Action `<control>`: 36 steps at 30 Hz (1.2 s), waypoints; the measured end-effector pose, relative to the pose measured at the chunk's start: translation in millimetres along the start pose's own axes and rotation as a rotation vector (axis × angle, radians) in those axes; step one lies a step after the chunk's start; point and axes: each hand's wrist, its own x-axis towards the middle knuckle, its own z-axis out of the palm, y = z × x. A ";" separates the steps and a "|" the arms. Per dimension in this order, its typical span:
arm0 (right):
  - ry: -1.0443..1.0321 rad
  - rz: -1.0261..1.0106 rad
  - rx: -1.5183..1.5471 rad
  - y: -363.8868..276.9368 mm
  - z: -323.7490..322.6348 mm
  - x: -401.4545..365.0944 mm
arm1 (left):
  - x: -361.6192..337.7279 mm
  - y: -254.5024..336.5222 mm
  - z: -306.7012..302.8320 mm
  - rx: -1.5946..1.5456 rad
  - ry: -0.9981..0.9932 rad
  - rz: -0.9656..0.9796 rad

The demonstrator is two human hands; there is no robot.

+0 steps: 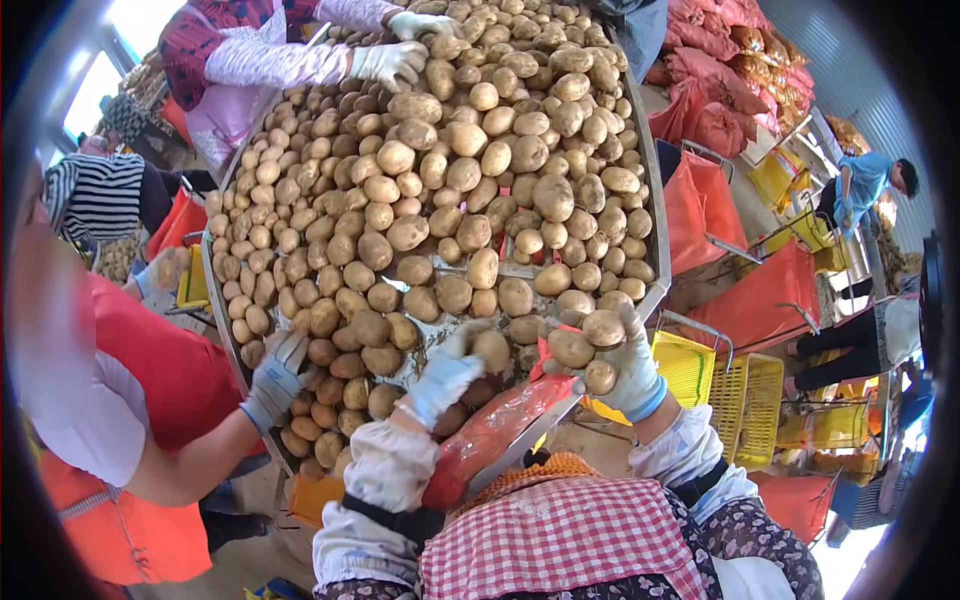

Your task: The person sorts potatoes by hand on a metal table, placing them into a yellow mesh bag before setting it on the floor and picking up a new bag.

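Observation:
My left hand (pixel 447 374), in a white and pale-blue work glove, is at the near edge of the sorting table with its fingers curled against a potato (pixel 491 351). My right hand (pixel 637 372), gloved the same way, holds several potatoes (pixel 571 348) bunched together at the table's near right corner. Between my forearms lies a red plastic bag (pixel 500 425) across the table's metal rim, its upper end reaching up beside the potatoes in my right hand. Part of my left fingers is hidden behind the glove's back.
A deep heap of potatoes (pixel 410 232) covers the metal-edged table (pixel 655 215). A co-worker's gloved hand (pixel 277 380) touches potatoes at the left; another co-worker's gloved hands (pixel 388 64) work at the far side. Yellow crates (pixel 748 408) and red bag holders (pixel 770 290) stand right.

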 end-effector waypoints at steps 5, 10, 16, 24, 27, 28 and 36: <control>0.196 -0.097 -0.237 9.0 15.5 9.4 | -18.0 60.3 39.6 -0.280 0.163 0.228; 0.084 -0.007 0.030 -7.2 5.9 13.2 | 16.4 67.3 84.8 0.534 0.308 0.638; -0.302 -0.177 0.266 -40.6 -49.5 -15.4 | 26.1 93.6 112.8 0.664 0.248 0.744; 0.171 -0.400 0.463 -121.8 -118.0 -98.4 | -19.7 45.9 64.5 0.931 0.579 0.396; 0.257 -0.484 0.484 -155.8 -164.3 -98.8 | -47.2 16.5 59.9 0.913 0.849 0.203; 0.296 -0.528 0.483 -168.2 -174.5 -95.7 | -60.1 0.8 50.9 0.901 0.855 0.195; 0.099 -0.749 -0.047 -377.3 -264.3 -20.8 | -100.9 -33.3 36.4 0.720 1.005 -0.011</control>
